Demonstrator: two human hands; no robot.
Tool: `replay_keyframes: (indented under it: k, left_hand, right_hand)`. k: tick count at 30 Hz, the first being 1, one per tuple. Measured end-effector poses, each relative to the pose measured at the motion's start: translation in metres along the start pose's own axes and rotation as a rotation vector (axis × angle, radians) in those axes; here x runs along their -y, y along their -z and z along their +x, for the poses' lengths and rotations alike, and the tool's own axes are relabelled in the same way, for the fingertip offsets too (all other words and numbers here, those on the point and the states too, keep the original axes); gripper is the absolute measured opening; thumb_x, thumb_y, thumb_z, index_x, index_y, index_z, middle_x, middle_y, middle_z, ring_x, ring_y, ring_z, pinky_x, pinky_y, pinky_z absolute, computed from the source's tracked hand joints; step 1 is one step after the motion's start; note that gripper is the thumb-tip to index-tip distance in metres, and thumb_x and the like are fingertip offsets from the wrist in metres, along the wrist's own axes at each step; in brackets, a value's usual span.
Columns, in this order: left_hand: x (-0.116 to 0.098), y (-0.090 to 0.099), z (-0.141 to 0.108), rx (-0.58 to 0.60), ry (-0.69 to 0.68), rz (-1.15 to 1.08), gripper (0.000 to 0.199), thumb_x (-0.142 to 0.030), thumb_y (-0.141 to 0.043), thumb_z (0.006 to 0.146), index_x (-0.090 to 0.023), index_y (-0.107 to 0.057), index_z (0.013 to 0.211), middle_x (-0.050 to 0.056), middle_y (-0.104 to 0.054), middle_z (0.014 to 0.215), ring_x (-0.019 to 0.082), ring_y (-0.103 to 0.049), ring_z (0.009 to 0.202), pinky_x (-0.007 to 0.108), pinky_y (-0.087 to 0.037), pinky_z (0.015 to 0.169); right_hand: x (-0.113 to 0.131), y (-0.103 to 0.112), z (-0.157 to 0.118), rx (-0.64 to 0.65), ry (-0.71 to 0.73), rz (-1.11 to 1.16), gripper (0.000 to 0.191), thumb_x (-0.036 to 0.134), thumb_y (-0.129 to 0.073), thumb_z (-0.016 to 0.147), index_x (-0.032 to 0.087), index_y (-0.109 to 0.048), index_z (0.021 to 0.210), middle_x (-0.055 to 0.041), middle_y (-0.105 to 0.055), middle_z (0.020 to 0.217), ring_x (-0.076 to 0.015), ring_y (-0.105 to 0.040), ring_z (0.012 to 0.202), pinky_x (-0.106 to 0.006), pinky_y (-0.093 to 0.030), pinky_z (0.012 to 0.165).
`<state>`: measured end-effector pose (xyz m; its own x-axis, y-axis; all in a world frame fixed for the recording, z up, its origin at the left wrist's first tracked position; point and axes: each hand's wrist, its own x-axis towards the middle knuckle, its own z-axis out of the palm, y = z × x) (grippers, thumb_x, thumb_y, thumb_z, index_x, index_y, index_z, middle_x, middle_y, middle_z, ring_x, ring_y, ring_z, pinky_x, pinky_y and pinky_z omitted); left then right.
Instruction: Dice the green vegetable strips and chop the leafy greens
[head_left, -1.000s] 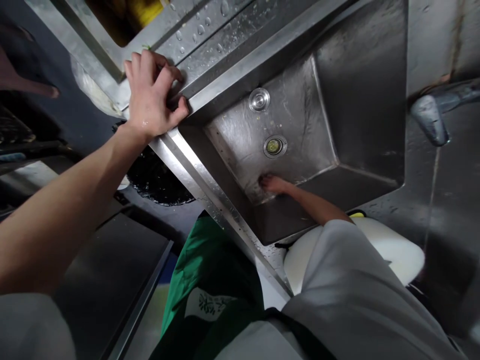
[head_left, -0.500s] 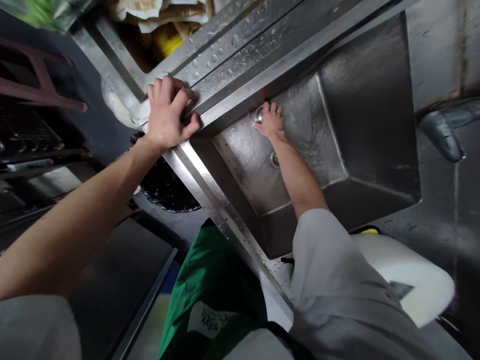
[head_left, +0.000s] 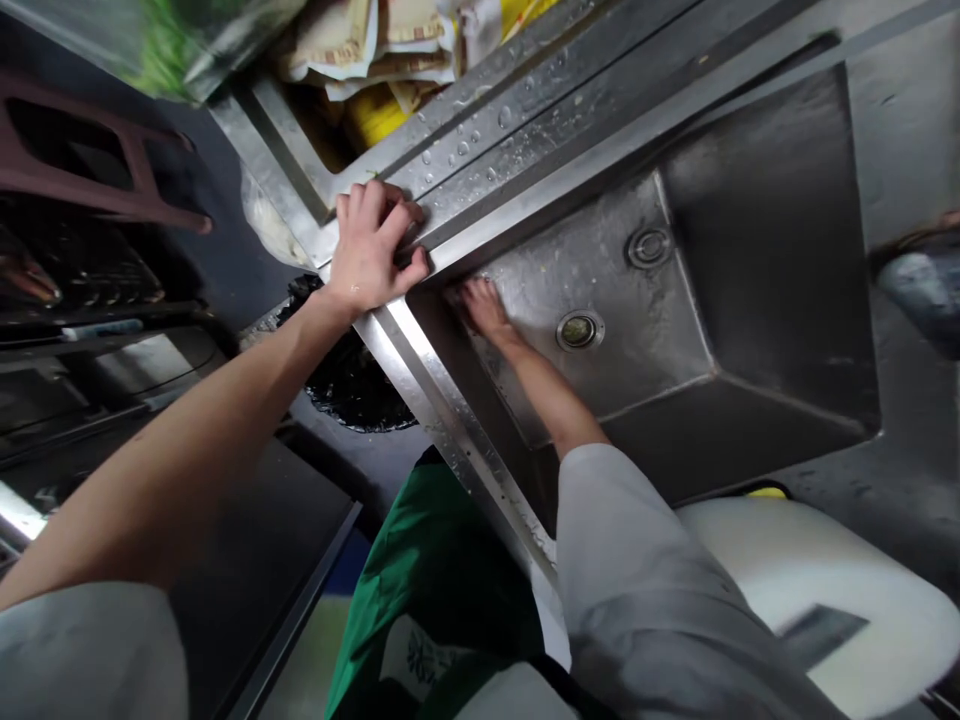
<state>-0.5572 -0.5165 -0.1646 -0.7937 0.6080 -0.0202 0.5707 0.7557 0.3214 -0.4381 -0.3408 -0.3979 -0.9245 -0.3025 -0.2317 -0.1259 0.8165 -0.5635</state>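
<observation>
My left hand (head_left: 373,250) grips the corner of the steel sink rim (head_left: 480,235), fingers curled over the raised edge and thumb apart. Down in the sink (head_left: 622,370), my right hand (head_left: 486,308) lies low on the basin floor by the left corner. Its fingers are stretched out and hold nothing I can see; the tips are slightly blurred. A drain hole (head_left: 580,330) with greenish bits in it is to the right of this hand. Farther right, a round metal drain strainer (head_left: 649,248) lies loose on the wet floor near the basin's crease.
Packets (head_left: 405,45) fill an opening in the counter beyond the rim. A bag of greens (head_left: 180,50) is at upper left, above a pink stool (head_left: 135,160). A black bin bag (head_left: 352,390) sits below the sink corner. At right are a faucet (head_left: 922,290) and a white container (head_left: 817,590).
My right hand has let go of the drain strainer and moved left to the basin corner. The strainer now lies farther right. My left hand stays on the rim; the view has shifted slightly.
</observation>
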Motion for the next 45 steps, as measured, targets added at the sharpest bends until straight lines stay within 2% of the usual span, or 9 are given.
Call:
replay_keyframes:
  k: [6,11,14,19,22,27,37,41,45]
  left_hand:
    - [-0.002,0.002,-0.001,-0.003,0.034,-0.06,0.038,-0.051,-0.056,0.092,-0.03,-0.056,0.123,0.009,-0.05,0.137,0.034,-0.04,0.133,0.064,-0.029,0.105]
    - [0.004,-0.003,0.001,-0.013,-0.042,-0.054,0.045,-0.053,-0.059,0.089,-0.023,-0.054,0.122,0.013,-0.045,0.128,0.038,-0.04,0.127,0.066,-0.029,0.101]
    - [0.009,-0.005,0.003,-0.047,-0.111,0.008,0.048,-0.05,-0.06,0.087,-0.018,-0.051,0.122,0.013,-0.042,0.123,0.038,-0.042,0.12,0.065,-0.032,0.096]
    - [0.012,-0.006,0.003,-0.053,-0.129,0.012,0.048,-0.049,-0.058,0.088,-0.019,-0.049,0.125,0.012,-0.039,0.124,0.038,-0.041,0.12,0.064,-0.031,0.097]
    - [0.01,-0.005,0.002,-0.045,-0.126,0.018,0.048,-0.05,-0.058,0.088,-0.019,-0.05,0.124,0.013,-0.04,0.123,0.037,-0.041,0.119,0.062,-0.031,0.097]
    - [0.004,-0.002,0.003,-0.073,-0.096,0.04,0.048,-0.048,-0.061,0.085,-0.018,-0.053,0.122,0.015,-0.045,0.124,0.036,-0.042,0.116,0.058,-0.032,0.096]
    - [-0.001,0.0,0.003,-0.095,-0.071,0.05,0.049,-0.048,-0.062,0.082,-0.018,-0.058,0.12,0.016,-0.049,0.122,0.037,-0.045,0.114,0.058,-0.034,0.094]
    - [-0.001,0.0,0.003,-0.095,-0.081,0.072,0.048,-0.044,-0.062,0.082,-0.017,-0.058,0.122,0.016,-0.049,0.122,0.036,-0.045,0.115,0.058,-0.035,0.094]
    - [0.001,-0.001,0.003,-0.092,-0.08,0.062,0.048,-0.042,-0.062,0.081,-0.017,-0.057,0.121,0.017,-0.049,0.124,0.037,-0.044,0.116,0.059,-0.034,0.096]
  right_hand:
    - [-0.048,0.003,-0.102,0.233,0.253,-0.074,0.034,0.019,-0.043,0.101,0.021,-0.071,0.121,-0.011,-0.066,0.122,-0.0255,-0.053,0.114,-0.043,-0.039,0.102]
    - [-0.156,0.068,-0.127,-0.029,-0.164,-0.24,0.034,0.016,-0.041,0.098,0.016,-0.071,0.116,-0.0161,-0.065,0.123,-0.0289,-0.052,0.115,-0.047,-0.038,0.1]
    - [-0.187,0.087,-0.124,-0.147,-0.34,-0.236,0.036,0.017,-0.039,0.097,0.012,-0.067,0.118,-0.0163,-0.065,0.117,-0.0274,-0.057,0.108,-0.041,-0.042,0.094]
    - [-0.138,0.06,-0.168,0.183,-0.475,-0.211,0.035,0.023,-0.043,0.096,0.009,-0.068,0.115,-0.0198,-0.069,0.109,-0.0283,-0.06,0.103,-0.04,-0.042,0.095]
    - [-0.105,0.039,-0.192,0.154,-0.531,-0.219,0.039,0.027,-0.042,0.098,0.005,-0.065,0.121,-0.0247,-0.066,0.12,-0.0307,-0.056,0.118,-0.044,-0.034,0.107]
    - [-0.109,0.037,-0.193,-0.256,-0.715,0.251,0.022,0.031,-0.055,0.092,0.014,-0.068,0.098,-0.0157,-0.069,0.11,-0.0269,-0.059,0.113,-0.045,-0.038,0.107]
    - [-0.129,0.043,-0.193,-0.907,-1.295,1.261,0.029,0.037,-0.066,0.088,0.023,-0.045,0.074,0.011,-0.046,0.058,-0.0063,-0.042,0.047,-0.022,-0.052,0.057]
    - [-0.124,0.047,-0.191,-0.968,-1.252,1.088,0.022,0.04,-0.06,0.09,0.022,-0.053,0.081,0.0043,-0.059,0.07,-0.0114,-0.057,0.063,-0.027,-0.056,0.065]
    - [-0.106,0.048,-0.188,-0.879,-0.916,0.53,0.028,0.043,-0.05,0.095,0.019,-0.065,0.092,-0.0086,-0.069,0.095,-0.0215,-0.064,0.096,-0.041,-0.053,0.094]
